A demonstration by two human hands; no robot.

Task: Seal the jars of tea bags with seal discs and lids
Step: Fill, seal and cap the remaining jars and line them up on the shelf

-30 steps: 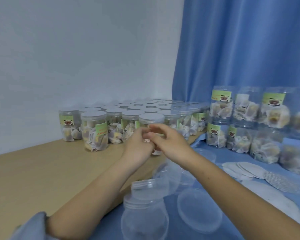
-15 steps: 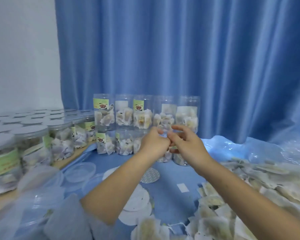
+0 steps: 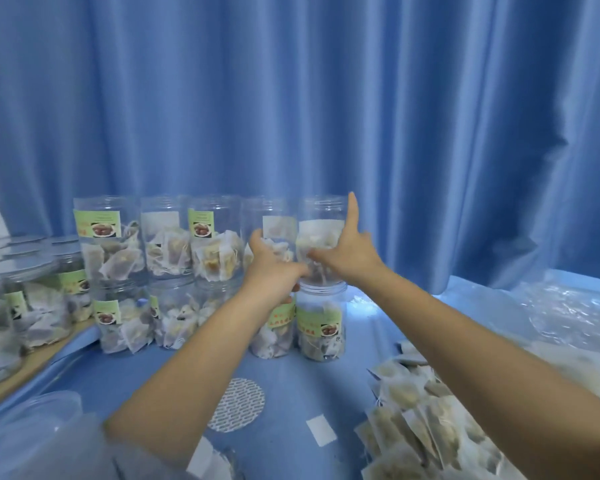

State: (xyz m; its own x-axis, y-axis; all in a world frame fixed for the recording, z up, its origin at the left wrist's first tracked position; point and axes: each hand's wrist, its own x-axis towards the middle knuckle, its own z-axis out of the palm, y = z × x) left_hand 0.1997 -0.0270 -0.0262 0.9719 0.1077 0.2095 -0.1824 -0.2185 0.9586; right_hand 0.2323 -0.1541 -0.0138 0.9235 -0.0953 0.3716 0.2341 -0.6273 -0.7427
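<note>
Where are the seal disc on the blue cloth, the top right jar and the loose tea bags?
seal disc (image 3: 238,404), head view, middle of its patterned face.
top right jar (image 3: 321,211), head view, clear upper wall.
loose tea bags (image 3: 413,431), head view, a bag in the pile.

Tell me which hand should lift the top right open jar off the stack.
Right, probably. The right hand is already spread against the top right jar, index finger up along its side. The left hand sits at the neighbouring stacked jar, further from it, and could steady the stack.
</note>
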